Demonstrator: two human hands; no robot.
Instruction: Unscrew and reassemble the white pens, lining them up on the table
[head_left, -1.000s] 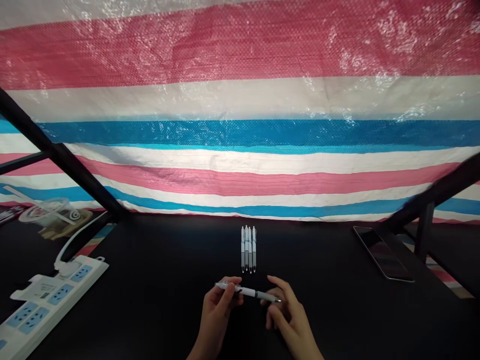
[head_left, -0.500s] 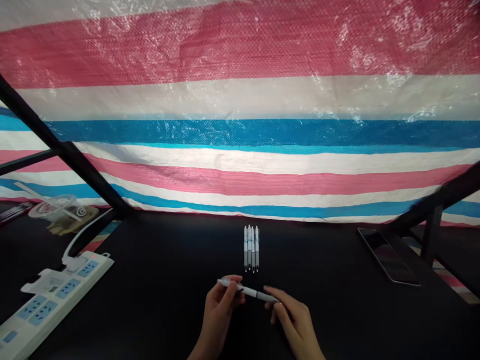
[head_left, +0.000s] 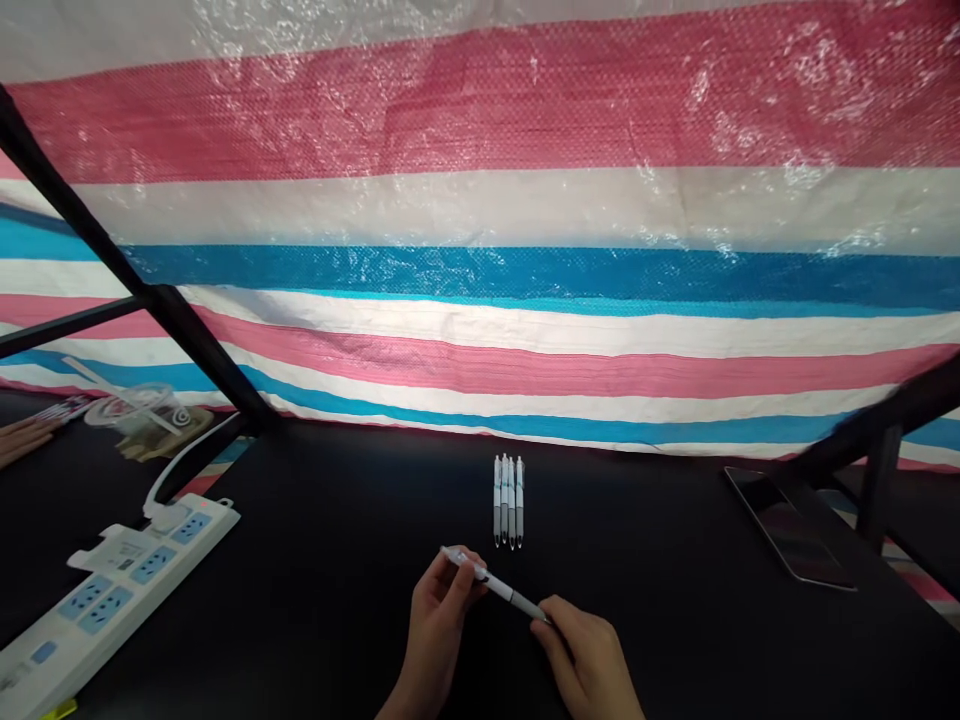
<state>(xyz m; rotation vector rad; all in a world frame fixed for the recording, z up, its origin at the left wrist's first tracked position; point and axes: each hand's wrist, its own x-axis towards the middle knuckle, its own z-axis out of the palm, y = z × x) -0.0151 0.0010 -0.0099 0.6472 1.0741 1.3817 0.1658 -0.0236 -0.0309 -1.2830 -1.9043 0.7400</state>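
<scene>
A white pen [head_left: 501,587] with a grey grip section is held slantwise above the black table [head_left: 330,570]. Thumb and fingers of my left hand [head_left: 442,610] pinch its upper, clip end. At the lower right end, the fingers of my right hand [head_left: 581,645] are closed around the grey part, hiding the tip. Just beyond my hands, several similar white pens [head_left: 508,502] lie side by side in a neat row on the table, grey ends toward me.
A white power strip [head_left: 120,590] with a plugged cable lies at the left. A dark phone-like device [head_left: 787,528] rests at the right. Black frame bars [head_left: 199,345] flank a striped tarp [head_left: 525,210]. A clear plastic cup [head_left: 135,405] and another person's hand [head_left: 26,437] are far left.
My right fingers have closed on the pen's grey end, which now tilts further down. Another person's hand has appeared at far left. The view has shifted slightly.
</scene>
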